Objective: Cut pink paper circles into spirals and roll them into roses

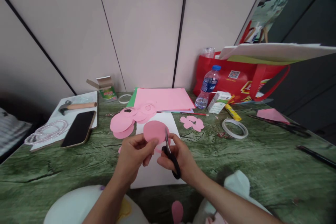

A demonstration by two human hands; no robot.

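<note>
A round pink paper piece [154,131] is pinched between the thumb and fingers of my left hand [133,152], above a white sheet [147,175]. My right hand [181,157] grips black-handled scissors [173,161], whose blades point up along the right edge of the pink piece. More pink cutouts [122,122] lie to the left behind my left hand, some overlapping. Small petal-shaped pink pieces [193,122] rest right of the white sheet. Pink paper [164,98] is stacked at the back with green paper under it.
On the left are a hammer [78,105], a phone [80,128] and beads [48,131]. Toward the right stand a water bottle [208,87], a small carton [219,102] and a red bag [238,80]. A tape roll [235,128] and a yellow glue tube [232,112] lie before them.
</note>
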